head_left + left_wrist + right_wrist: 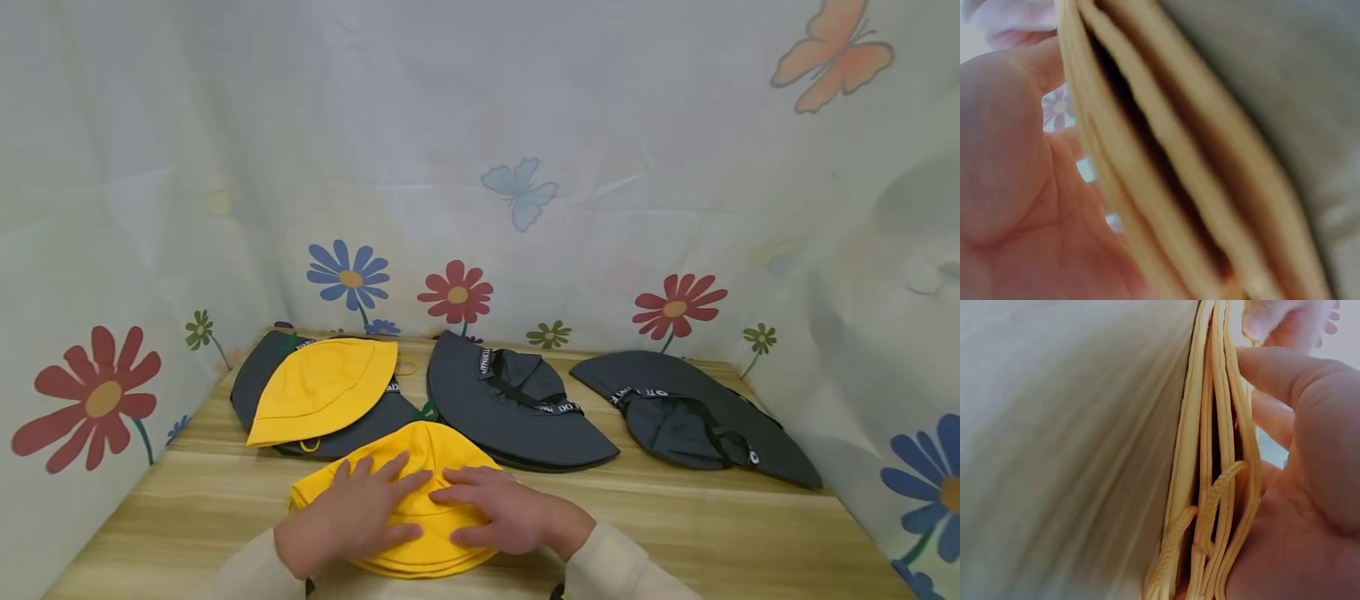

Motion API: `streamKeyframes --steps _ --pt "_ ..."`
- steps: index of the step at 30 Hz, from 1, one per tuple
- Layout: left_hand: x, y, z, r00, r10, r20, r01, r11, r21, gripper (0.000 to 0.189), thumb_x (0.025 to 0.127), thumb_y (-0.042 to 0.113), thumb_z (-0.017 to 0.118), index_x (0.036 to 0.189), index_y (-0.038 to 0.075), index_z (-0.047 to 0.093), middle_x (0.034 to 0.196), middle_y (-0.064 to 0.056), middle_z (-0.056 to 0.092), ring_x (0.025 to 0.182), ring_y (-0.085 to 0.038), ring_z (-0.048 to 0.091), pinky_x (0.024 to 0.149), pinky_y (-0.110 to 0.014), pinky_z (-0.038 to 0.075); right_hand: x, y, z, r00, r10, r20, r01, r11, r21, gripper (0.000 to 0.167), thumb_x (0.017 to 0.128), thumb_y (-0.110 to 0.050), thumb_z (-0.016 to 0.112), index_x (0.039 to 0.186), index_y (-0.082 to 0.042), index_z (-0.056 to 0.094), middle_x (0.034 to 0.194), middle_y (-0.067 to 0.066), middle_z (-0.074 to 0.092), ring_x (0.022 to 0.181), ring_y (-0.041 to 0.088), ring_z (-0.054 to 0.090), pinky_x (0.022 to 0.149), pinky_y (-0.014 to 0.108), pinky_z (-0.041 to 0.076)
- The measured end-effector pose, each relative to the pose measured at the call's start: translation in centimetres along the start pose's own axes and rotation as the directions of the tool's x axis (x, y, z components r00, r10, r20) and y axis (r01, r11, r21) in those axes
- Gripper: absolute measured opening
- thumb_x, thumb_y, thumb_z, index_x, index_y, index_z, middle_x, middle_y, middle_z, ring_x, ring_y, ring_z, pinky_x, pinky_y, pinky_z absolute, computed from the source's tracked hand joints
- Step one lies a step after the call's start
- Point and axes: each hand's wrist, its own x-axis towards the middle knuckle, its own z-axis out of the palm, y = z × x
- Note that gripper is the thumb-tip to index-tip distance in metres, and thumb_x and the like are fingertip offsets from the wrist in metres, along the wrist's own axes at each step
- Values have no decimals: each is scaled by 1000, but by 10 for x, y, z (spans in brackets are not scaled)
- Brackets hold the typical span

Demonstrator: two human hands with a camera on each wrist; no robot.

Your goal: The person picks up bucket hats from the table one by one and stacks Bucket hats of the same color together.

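Note:
Several yellow bucket hats (pixel 427 542) lie flattened and stacked at the front middle of the table. My left hand (pixel 360 512) rests on the left part of the stack with its fingers spread. From the other side my right hand (pixel 510 510) lies on the same stack, fingers extended. In the left wrist view the layered yellow brims (pixel 1147 156) run beside the palm. The right wrist view shows stacked brim edges (pixel 1222 425) with a yellow cord (pixel 1216 494) looping out, next to the palm and thumb.
Behind, at the left, another yellow hat (pixel 326 387) sits on a dark grey hat (pixel 251 383). A dark grey bucket hat (pixel 517 425) lies at the middle back, and one more dark hat (pixel 697 408) to the right. White flower-printed curtain (pixel 450 125) surrounds the wooden table (pixel 750 533).

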Motion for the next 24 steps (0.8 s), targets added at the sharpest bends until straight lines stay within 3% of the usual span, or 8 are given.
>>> streamKeyframes --steps 5,7,9,12,14,18,22,24 --pt "3 -19 -25 994 31 -106 -41 995 -94 64 93 44 73 149 20 53 136 -10 66 120 -34 64 104 -60 49 6 -2 0 1000 31 -2 -31 999 -20 56 101 -47 61 153 -30 49 162 3 42 151 30 36 118 60 30" --pt "5 -31 -39 983 4 -185 -21 996 -86 59 95 39 73 145 12 56 130 -12 68 117 -30 66 102 -54 53 8 -1 1 999 48 -4 -48 999 -19 58 99 -50 62 153 -33 49 160 2 42 149 31 35 116 60 31" --pt "9 -46 -51 958 -49 -281 38 998 -46 54 96 35 72 141 7 58 129 -15 69 115 -32 67 100 -52 54 9 0 2 998 68 -3 -68 998 -16 59 98 -53 63 152 -35 49 159 1 42 148 32 35 113 58 32" --pt "17 -74 -67 914 -165 -372 178 984 2 50 98 31 69 136 0 59 129 -22 67 114 -38 66 97 -54 55 12 2 4 996 87 -4 -87 996 -20 59 97 -55 63 151 -39 48 159 -1 42 146 31 35 110 55 33" --pt "22 -95 -76 891 -245 -381 261 965 -11 51 99 29 67 136 -5 58 129 -26 66 114 -42 65 97 -56 54 13 3 5 996 93 -5 -93 995 -23 59 96 -56 63 151 -40 48 158 -2 42 144 30 36 109 55 33" --pt "31 -129 -86 868 -371 -331 372 926 -62 55 101 28 63 136 -13 51 129 -35 60 112 -48 60 99 -60 51 14 5 6 995 97 -9 -97 995 -32 59 96 -57 63 150 -42 49 157 -3 42 142 28 37 107 55 34" --pt "32 -146 -89 836 -465 -290 462 883 -84 59 103 30 58 132 -21 45 125 -43 52 105 -53 58 94 -64 51 14 5 7 995 100 -11 -100 995 -29 58 95 -58 64 150 -43 49 157 -4 42 141 26 37 107 55 34" --pt "30 -149 -87 827 -487 -282 484 871 -83 60 103 33 58 123 -22 50 115 -42 55 96 -51 60 87 -63 53 14 5 6 994 104 -12 -104 994 -26 58 95 -58 64 149 -43 49 157 -4 42 142 26 36 107 55 33"
